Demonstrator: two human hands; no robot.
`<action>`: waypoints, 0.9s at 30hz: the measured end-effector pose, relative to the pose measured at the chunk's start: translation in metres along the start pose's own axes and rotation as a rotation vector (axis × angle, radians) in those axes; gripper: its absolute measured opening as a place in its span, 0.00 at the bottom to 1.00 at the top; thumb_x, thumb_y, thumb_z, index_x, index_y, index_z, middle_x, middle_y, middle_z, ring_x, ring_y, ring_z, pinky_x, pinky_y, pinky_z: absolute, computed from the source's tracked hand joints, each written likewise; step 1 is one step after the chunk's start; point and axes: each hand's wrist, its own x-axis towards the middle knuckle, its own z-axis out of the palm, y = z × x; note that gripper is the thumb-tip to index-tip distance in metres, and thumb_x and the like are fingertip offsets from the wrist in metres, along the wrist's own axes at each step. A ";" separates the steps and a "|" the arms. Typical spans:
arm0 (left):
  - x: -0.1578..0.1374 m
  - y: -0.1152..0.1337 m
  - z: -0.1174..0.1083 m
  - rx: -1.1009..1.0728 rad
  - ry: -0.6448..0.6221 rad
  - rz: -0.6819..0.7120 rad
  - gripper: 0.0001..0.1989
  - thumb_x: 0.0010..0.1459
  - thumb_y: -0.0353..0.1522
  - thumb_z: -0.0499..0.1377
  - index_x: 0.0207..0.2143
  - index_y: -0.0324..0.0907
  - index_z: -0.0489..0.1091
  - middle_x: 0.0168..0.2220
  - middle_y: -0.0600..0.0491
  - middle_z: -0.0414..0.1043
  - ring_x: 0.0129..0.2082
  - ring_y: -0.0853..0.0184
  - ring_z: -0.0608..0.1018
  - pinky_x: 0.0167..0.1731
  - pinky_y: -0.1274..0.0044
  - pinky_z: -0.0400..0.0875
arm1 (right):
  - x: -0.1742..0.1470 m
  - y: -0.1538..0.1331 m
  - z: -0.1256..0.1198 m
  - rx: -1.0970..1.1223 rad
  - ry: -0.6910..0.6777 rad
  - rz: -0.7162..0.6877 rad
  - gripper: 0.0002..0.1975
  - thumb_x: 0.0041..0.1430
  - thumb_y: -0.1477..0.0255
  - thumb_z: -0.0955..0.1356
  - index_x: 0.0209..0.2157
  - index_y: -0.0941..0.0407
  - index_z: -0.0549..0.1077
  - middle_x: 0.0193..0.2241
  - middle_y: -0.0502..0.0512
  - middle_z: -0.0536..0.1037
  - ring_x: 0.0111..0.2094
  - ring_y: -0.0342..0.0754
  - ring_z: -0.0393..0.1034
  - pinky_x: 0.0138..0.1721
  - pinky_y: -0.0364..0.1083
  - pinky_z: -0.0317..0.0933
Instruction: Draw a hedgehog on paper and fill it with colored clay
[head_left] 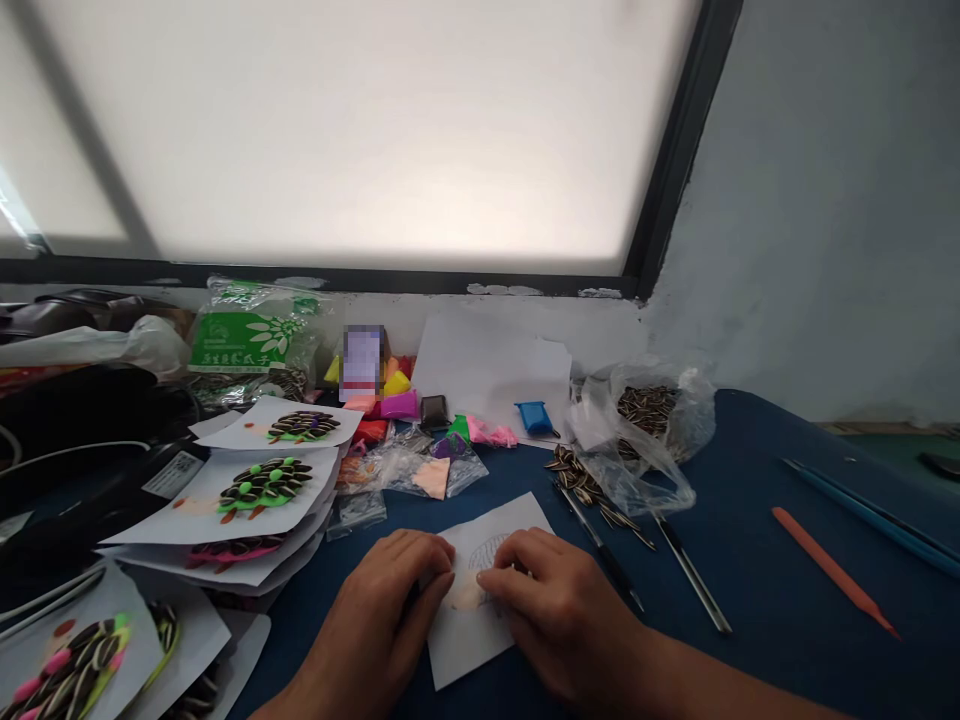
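A white sheet of paper [465, 650] lies tilted on the blue tabletop in front of me. On it are a pencil-like drawing with rows of short strokes [486, 552] and a pale beige patch [466, 594] that looks like modelling clay. My left hand [390, 600] is at the sheet's left edge, thumb and forefinger curled together beside the patch. Over the drawing's right part, my right hand [559, 590] is closed in a pinch, its fingertips touching the patch's edge. Whatever is between the fingers of either hand is hidden.
Left, stacked papers [300, 470] bear hedgehog pictures of clay and sunflower seeds. Behind lie coloured clay packets [400, 404] and a green seed bag [247, 335]. Right are loose seeds [581, 478], a plastic bag of seeds [649, 410], pens [694, 578], an orange tool [832, 570] and blue tweezers [870, 510].
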 end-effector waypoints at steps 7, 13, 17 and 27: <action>-0.005 -0.002 0.003 0.041 -0.001 0.036 0.08 0.67 0.29 0.50 0.34 0.47 0.65 0.38 0.52 0.77 0.40 0.60 0.78 0.40 0.70 0.71 | -0.002 -0.002 0.003 -0.146 -0.002 -0.084 0.13 0.61 0.82 0.61 0.39 0.60 0.75 0.34 0.60 0.74 0.31 0.49 0.65 0.32 0.46 0.61; -0.004 -0.003 0.005 0.058 0.003 0.067 0.08 0.67 0.27 0.50 0.34 0.46 0.65 0.39 0.53 0.77 0.40 0.61 0.78 0.41 0.70 0.69 | -0.002 -0.002 0.006 -0.258 -0.043 -0.140 0.12 0.60 0.82 0.61 0.41 0.63 0.75 0.33 0.62 0.74 0.31 0.51 0.65 0.32 0.48 0.61; -0.004 -0.003 0.005 0.073 0.005 0.092 0.09 0.67 0.27 0.49 0.34 0.46 0.65 0.39 0.53 0.77 0.40 0.61 0.78 0.41 0.70 0.69 | -0.001 -0.003 0.005 -0.316 -0.115 -0.185 0.12 0.60 0.78 0.64 0.44 0.65 0.75 0.34 0.63 0.75 0.32 0.53 0.67 0.32 0.49 0.62; -0.002 -0.003 0.005 0.095 -0.007 0.122 0.10 0.68 0.26 0.49 0.34 0.46 0.65 0.39 0.53 0.77 0.39 0.61 0.78 0.41 0.69 0.68 | -0.006 -0.001 0.006 -0.209 0.018 -0.119 0.13 0.63 0.81 0.60 0.43 0.62 0.74 0.32 0.61 0.76 0.32 0.51 0.68 0.34 0.47 0.63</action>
